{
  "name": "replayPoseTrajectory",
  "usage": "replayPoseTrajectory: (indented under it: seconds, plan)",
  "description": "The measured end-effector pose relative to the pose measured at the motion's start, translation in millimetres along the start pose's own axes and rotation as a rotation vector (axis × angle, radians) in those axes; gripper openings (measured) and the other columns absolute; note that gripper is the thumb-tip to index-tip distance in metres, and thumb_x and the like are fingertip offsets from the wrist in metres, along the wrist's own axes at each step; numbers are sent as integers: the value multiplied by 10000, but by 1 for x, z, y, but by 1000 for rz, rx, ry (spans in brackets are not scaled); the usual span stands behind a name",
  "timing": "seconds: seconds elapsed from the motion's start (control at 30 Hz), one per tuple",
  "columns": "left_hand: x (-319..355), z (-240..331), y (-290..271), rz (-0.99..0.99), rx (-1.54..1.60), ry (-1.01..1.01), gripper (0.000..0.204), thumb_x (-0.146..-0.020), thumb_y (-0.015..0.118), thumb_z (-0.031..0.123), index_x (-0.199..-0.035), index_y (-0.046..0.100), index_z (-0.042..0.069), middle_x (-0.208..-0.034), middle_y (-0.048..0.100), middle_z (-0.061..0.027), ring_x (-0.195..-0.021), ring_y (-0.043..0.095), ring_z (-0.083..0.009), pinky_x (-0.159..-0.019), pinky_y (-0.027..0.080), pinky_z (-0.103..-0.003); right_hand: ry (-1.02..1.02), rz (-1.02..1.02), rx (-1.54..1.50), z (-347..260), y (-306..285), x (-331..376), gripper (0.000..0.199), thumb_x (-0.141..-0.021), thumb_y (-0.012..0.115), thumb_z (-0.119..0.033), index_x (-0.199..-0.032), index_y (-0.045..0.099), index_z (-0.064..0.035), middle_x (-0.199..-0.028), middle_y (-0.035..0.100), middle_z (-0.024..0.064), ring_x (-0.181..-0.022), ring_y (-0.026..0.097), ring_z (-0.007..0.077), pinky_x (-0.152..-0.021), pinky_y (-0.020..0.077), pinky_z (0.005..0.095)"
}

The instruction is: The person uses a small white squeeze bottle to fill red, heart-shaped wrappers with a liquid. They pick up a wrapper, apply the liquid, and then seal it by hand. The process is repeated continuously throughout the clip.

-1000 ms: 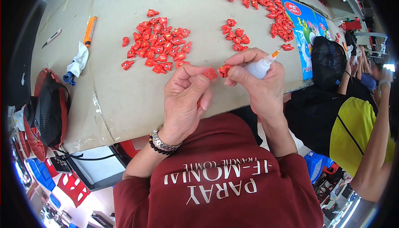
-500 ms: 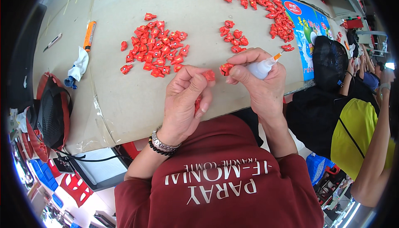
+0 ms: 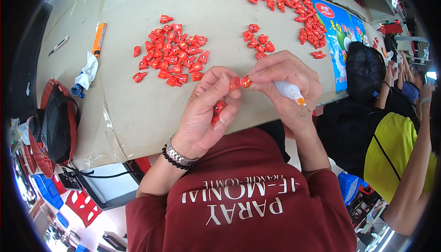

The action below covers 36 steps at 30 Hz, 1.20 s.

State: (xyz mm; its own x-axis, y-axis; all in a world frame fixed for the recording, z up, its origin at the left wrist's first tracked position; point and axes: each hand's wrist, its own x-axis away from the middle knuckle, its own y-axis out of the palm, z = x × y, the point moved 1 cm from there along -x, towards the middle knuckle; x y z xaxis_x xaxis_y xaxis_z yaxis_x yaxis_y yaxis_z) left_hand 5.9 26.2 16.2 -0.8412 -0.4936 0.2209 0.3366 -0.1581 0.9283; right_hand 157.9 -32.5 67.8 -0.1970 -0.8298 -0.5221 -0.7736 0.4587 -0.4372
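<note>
Both hands have come a little nearer to me since a moment ago, and the white glue bottle (image 3: pixel 290 90) in my right hand (image 3: pixel 287 84) now points its orange tip down and to the right instead of up. My left hand (image 3: pixel 206 109) is curled narrow: thumb and forefinger pinch one small red piece (image 3: pixel 240 82) against my right fingertips, and at least one more red piece (image 3: pixel 217 111) is tucked in the palm. My right hand is closed around the bottle. Beyond my hands on the cardboard-covered table (image 3: pixel 138 109) lies one big heap of red pieces (image 3: pixel 172 57), too many to count, and to its right one small cluster (image 3: pixel 258 41) of about nine. Farther right runs a long scatter (image 3: pixel 289 2). At the far left lie one orange marker (image 3: pixel 98 39) and one crumpled white cloth (image 3: pixel 87 74).
</note>
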Motion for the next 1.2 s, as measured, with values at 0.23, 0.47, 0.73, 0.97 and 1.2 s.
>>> replayPoseTrajectory:
  seconds: [0.23,0.47,0.73,0.97,1.2]
  plan:
    - [0,-2,-1,17,-26,2,161,-978,484,225,-955,520,70,-785,576,-36,-446,399,-68,-342,273,-180,-12,-13,34,-1,1,0,210,-608,779,47,-778,679,-25,-753,654,89,-717,627,195,-609,486,284]
    - [1,-1,-1,28,-61,7,182,-976,488,232,-926,551,69,-752,586,-32,-436,397,-62,-332,267,-181,-45,-53,66,-5,0,-1,208,-612,776,50,-775,674,-28,-741,647,85,-704,622,193,-599,485,281]
    - [1,1,0,44,-77,46,167,-956,534,177,-810,513,99,-814,631,-53,-446,429,-75,-352,262,-183,-80,-69,95,-3,3,0,218,-613,776,60,-773,662,-36,-725,640,77,-680,615,189,-572,482,275]
    - [1,1,2,70,-111,43,164,-944,550,158,-797,516,92,-815,628,-52,-464,438,-78,-362,263,-185,-108,-77,100,3,6,2,216,-604,768,50,-763,650,-36,-713,625,70,-646,604,182,-532,471,267]
    - [-2,-2,1,92,-135,44,169,-938,559,153,-786,518,91,-795,618,-46,-460,440,-81,-361,264,-186,-66,-89,77,10,5,4,192,-619,757,50,-755,649,-31,-709,624,66,-643,596,180,-546,468,271]
